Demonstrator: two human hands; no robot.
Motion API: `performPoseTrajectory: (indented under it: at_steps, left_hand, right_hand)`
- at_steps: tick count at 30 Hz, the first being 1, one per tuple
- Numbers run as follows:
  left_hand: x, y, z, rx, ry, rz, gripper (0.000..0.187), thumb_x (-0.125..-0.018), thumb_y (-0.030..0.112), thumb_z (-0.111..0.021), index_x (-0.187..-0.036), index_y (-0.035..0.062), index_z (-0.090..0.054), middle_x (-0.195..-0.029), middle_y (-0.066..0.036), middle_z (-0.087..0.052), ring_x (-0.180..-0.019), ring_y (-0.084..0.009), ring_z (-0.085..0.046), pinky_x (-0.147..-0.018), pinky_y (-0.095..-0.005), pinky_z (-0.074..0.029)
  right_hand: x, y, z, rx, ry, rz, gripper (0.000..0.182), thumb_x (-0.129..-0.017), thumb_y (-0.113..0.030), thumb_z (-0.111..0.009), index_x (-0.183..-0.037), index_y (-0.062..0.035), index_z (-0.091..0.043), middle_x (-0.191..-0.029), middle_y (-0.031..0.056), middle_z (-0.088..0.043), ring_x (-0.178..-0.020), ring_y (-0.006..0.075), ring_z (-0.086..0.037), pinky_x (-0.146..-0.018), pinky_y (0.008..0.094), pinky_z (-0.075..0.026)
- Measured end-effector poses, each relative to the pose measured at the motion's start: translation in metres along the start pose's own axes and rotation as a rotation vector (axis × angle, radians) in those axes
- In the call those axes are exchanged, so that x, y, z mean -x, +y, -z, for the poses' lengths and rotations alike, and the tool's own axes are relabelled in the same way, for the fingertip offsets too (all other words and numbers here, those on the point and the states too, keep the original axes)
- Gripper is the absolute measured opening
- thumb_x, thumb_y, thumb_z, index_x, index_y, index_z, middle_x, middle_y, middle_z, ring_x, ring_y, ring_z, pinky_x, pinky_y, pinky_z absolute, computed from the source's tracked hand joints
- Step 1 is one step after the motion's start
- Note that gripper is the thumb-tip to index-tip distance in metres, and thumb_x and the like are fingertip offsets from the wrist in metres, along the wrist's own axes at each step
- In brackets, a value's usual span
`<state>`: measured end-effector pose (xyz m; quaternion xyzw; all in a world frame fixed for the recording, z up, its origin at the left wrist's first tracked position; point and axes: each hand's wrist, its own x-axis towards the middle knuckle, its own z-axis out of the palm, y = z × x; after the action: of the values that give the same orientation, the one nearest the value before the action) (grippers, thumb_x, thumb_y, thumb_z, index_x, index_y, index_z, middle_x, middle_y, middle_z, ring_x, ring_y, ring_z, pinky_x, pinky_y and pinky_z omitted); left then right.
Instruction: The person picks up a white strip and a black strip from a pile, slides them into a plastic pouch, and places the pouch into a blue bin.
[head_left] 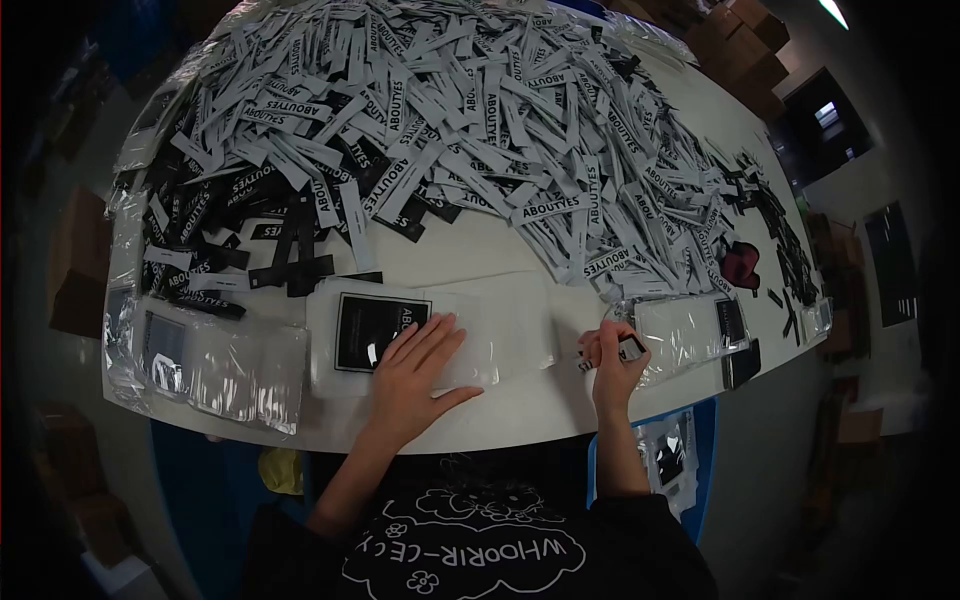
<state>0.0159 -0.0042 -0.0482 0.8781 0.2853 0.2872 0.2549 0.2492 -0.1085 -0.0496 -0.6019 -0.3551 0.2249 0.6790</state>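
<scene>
My left hand lies with its fingers spread on a stack of clear plastic bags in front of me. Beside its fingertips, a black square panel with white lettering shows at the left end of the top bag. My right hand is closed just past the stack's right end. A black-and-white printed label pokes out of its fist, and lettering also shows on the fist's left side. Most of that label is hidden by the fingers.
A large heap of "ABOUTYES" label strips covers the back of the white table. More clear bags lie at left, others at right. A red object sits right. Blue bins stand below the edge.
</scene>
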Motion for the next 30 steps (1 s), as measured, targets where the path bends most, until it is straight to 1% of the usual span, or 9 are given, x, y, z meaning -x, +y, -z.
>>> performPoseTrajectory:
  at_steps: [3, 8, 11, 14, 16, 19, 24, 27, 30]
  left_hand:
    - [0.0, 0.0, -0.003, 0.072, 0.081, 0.033, 0.036, -0.082, 0.022, -0.059, -0.11, 0.0015, -0.056, -0.115, -0.012, -0.057, -0.112, -0.0244, -0.051, -0.097, -0.0375, -0.036]
    - [0.004, -0.002, -0.013, 0.041, 0.228, 0.067, 0.027, -0.086, 0.009, -0.047, -0.109, -0.002, -0.056, -0.107, -0.013, -0.061, -0.103, -0.0255, -0.057, -0.094, -0.0375, -0.04]
    - [0.003, -0.003, -0.013, 0.015, 0.211, 0.044, 0.026, -0.087, 0.009, -0.046, -0.107, -0.0036, -0.056, -0.106, -0.013, -0.061, -0.101, -0.0253, -0.058, -0.092, -0.037, -0.041]
    - [0.002, -0.002, -0.012, 0.011, 0.19, 0.03, 0.028, -0.083, 0.01, -0.051, -0.108, -0.003, -0.056, -0.109, -0.013, -0.059, -0.104, -0.0256, -0.056, -0.095, -0.0376, -0.039]
    - [0.001, 0.004, -0.007, -0.113, 0.106, -0.038, 0.037, -0.076, 0.008, -0.054, -0.111, -0.0031, -0.054, -0.113, -0.015, -0.057, -0.109, -0.0284, -0.052, -0.098, -0.0395, -0.036]
    - [-0.001, 0.009, -0.003, -0.064, 0.086, 0.001, 0.046, -0.069, 0.006, -0.057, -0.115, -0.0002, -0.053, -0.115, -0.014, -0.056, -0.112, -0.0271, -0.05, -0.1, -0.0396, -0.034]
    - [0.006, -0.001, -0.004, 0.058, 0.122, 0.062, 0.048, -0.069, 0.003, -0.056, -0.116, -0.0005, -0.051, -0.117, -0.015, -0.054, -0.111, -0.028, -0.05, -0.097, -0.0392, -0.037]
    - [0.009, -0.002, -0.002, 0.28, 0.153, 0.235, 0.048, -0.07, 0.0, -0.055, -0.117, -0.002, -0.05, -0.119, -0.016, -0.052, -0.11, -0.029, -0.05, -0.094, -0.0387, -0.039]
    - [0.007, 0.01, 0.01, 0.254, 0.233, 0.229, 0.047, -0.071, -0.003, -0.052, -0.118, -0.0027, -0.05, -0.119, -0.018, -0.052, -0.109, -0.0311, -0.05, -0.092, -0.0381, -0.04]
  right_hand:
    - [0.003, -0.01, -0.013, -0.01, 0.202, 0.168, 0.012, -0.084, -0.004, -0.053, -0.073, -0.0009, -0.05, -0.062, 0.0049, -0.054, -0.056, 0.0101, -0.051, -0.053, 0.0224, -0.039]
    - [0.008, 0.013, -0.011, -0.046, 0.04, -0.049, 0.012, -0.087, -0.006, -0.048, -0.076, -0.0012, -0.045, -0.056, 0.0036, -0.047, -0.051, 0.0105, -0.043, -0.049, 0.0252, -0.037]
    - [0.018, 0.022, -0.012, 0.024, 0.212, 0.228, 0.015, -0.086, -0.009, -0.056, -0.075, -0.0007, -0.05, -0.064, 0.0015, -0.049, -0.056, 0.0072, -0.043, -0.052, 0.0217, -0.035]
    - [0.023, 0.03, -0.014, 0.126, 0.146, -0.066, 0.015, -0.088, -0.012, -0.054, -0.077, -0.0015, -0.051, -0.068, 0.0001, -0.048, -0.059, 0.0054, -0.042, -0.052, 0.0204, -0.034]
    - [0.03, -0.003, -0.028, -0.175, 0.234, -0.005, 0.015, -0.088, -0.013, -0.056, -0.078, -0.0017, -0.051, -0.067, -0.0013, -0.046, -0.061, 0.0046, -0.042, -0.054, 0.0198, -0.034]
    - [0.027, 0.024, -0.026, 0.368, 0.182, 0.116, 0.015, -0.085, -0.014, -0.06, -0.078, -0.0027, -0.053, -0.065, -0.0012, -0.048, -0.059, 0.0044, -0.042, -0.055, 0.0187, -0.035]
    - [0.031, 0.005, -0.036, 0.179, 0.392, 0.207, 0.014, -0.082, -0.01, -0.063, -0.077, -0.0044, -0.051, -0.066, -0.0016, -0.05, -0.06, 0.0052, -0.045, -0.056, 0.0197, -0.037]
    - [0.032, 0.011, -0.033, 0.058, 0.253, -0.225, 0.027, -0.088, -0.011, -0.055, -0.067, -0.0082, -0.039, -0.051, -0.0033, -0.036, -0.041, 0.0057, -0.03, -0.04, 0.0223, -0.026]
    - [0.045, 0.016, -0.026, 0.012, 0.203, -0.239, 0.025, -0.088, -0.015, -0.055, -0.068, -0.0067, -0.044, -0.05, -0.004, -0.039, -0.042, 0.0053, -0.035, -0.041, 0.02, -0.025]
